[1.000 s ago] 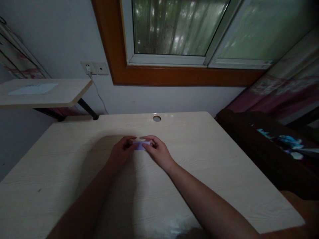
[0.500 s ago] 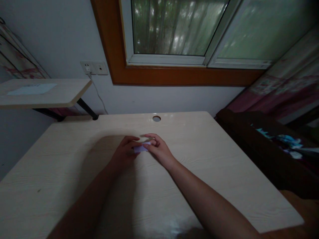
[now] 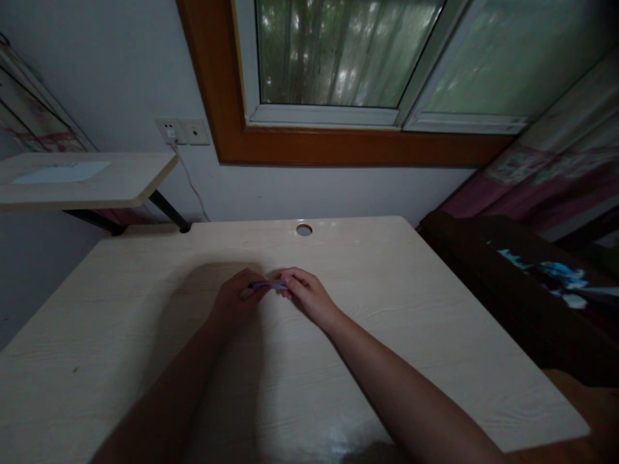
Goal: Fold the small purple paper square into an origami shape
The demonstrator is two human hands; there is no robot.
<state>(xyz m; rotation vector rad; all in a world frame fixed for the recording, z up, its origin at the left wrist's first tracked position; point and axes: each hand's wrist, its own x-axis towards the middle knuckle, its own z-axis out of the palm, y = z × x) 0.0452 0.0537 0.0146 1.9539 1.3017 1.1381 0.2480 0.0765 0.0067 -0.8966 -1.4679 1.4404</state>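
Between my two hands is a small, thin purple piece that looks like folded paper (image 3: 269,284), seen nearly edge-on. My left hand (image 3: 236,298) is closed, pinching its left end between thumb and fingers. The right end sits in the closed fingers of my right hand (image 3: 305,290), with the thumb on the near side. Both hands are over the far middle part of the pale wood-grain desk (image 3: 387,290). My fingers cover the two ends of the purple piece, so its full shape is hidden.
A raised shelf (image 3: 145,177) on black legs stands at the desk's back left, with a white sheet (image 3: 62,172) on it. A round hole (image 3: 304,230) is near the back edge. Beyond the right edge is a dark wooden piece of furniture (image 3: 483,258). A cord (image 3: 193,187) hangs from the wall socket.
The purple piece has turned from showing its flat face to lying almost edge-on. The fingers of both hands have drawn in closer around it; the arms stay nearly in place.
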